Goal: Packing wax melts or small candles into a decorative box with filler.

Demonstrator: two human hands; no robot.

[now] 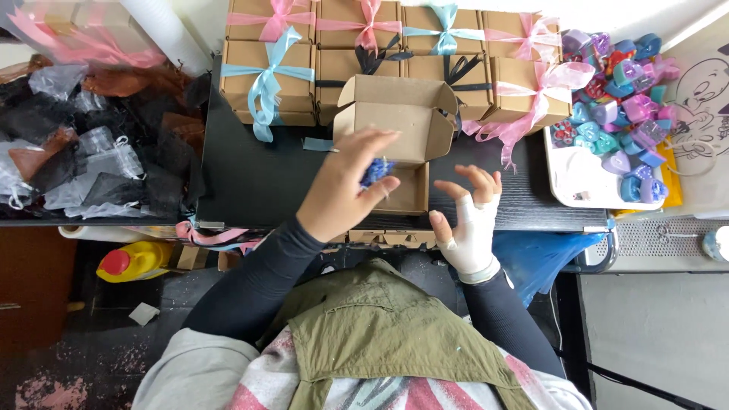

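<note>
Left hand [342, 186] pinches a small blue item [377, 170] over the open box [399, 125] at table centre. Right hand [471, 216], empty with fingers spread, hovers at four o'clock; it should steady the box.

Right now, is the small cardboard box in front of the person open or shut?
Open. The cardboard box has its lid flaps raised and spread, and the left hand holds a small blue item over it.

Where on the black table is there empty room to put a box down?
Bare table shows left of the open box, up to the mesh bags, and right of it, before the white tray. The back is crowded with ribboned boxes.
</note>
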